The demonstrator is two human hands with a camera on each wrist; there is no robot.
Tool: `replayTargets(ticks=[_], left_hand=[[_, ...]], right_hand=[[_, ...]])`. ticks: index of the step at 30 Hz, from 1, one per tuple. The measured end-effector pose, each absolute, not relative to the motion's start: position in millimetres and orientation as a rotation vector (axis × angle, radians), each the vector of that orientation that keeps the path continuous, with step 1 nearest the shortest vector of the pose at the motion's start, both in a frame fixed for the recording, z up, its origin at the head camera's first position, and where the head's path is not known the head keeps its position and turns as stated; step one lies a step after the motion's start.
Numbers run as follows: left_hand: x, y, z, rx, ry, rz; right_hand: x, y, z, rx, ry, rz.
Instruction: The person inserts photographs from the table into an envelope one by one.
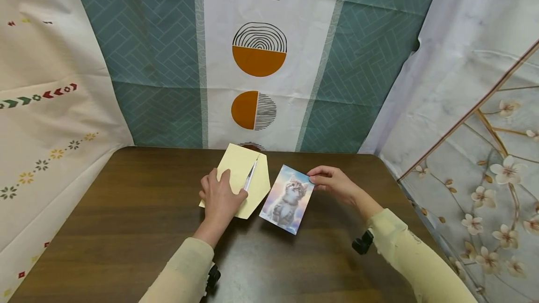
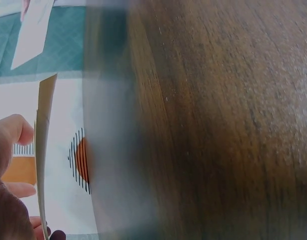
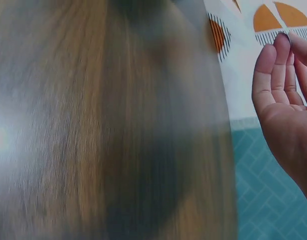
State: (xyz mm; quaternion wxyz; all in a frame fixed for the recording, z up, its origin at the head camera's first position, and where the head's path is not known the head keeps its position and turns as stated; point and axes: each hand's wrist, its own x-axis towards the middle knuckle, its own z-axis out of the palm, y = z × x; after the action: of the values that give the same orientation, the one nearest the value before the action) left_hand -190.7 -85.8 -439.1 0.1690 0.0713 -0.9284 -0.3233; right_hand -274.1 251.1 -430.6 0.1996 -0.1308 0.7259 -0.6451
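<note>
My left hand [image 1: 222,198] grips a cream envelope [image 1: 236,162] by its left side, thumb on the face towards me and other fingertips at its far edge. A pale slit runs along the envelope's right part, beside the thumb. In the left wrist view the envelope [image 2: 42,145] shows nearly edge-on between thumb and fingers. To its right, my right hand [image 1: 337,183] pinches the upper right corner of a card with a kitten picture [image 1: 288,200]. The card tilts, its picture facing me. At the right edge of the right wrist view, the right hand [image 3: 286,100] shows its palm side.
Both hands are above a dark brown wooden table [image 1: 126,228]. Behind it hangs a teal and white curtain [image 1: 261,83] with orange half circles. Patterned cloths flank the table, a cream one [image 1: 54,116] at left and a flowered one [image 1: 476,167] at right.
</note>
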Motion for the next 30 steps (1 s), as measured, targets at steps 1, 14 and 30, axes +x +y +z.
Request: replayTargets(ticks=[1,14,30], left_hand=[[-190.7,-85.6,-439.2,0.202,-2.64,-0.922],[-190.7,-82.9,-438.2,0.194,-2.633,-0.937],[-188.5,-81.7,-438.7,0.186,-2.625,-0.94]], right_hand=[[-274.8,247.3,-430.9,-0.375,2.023,-1.797],[-287.8,204.4,-443.3,-0.404,1.96,-1.739],[-302.9,177.2,-450.3,-0.438,2.025,-1.655]])
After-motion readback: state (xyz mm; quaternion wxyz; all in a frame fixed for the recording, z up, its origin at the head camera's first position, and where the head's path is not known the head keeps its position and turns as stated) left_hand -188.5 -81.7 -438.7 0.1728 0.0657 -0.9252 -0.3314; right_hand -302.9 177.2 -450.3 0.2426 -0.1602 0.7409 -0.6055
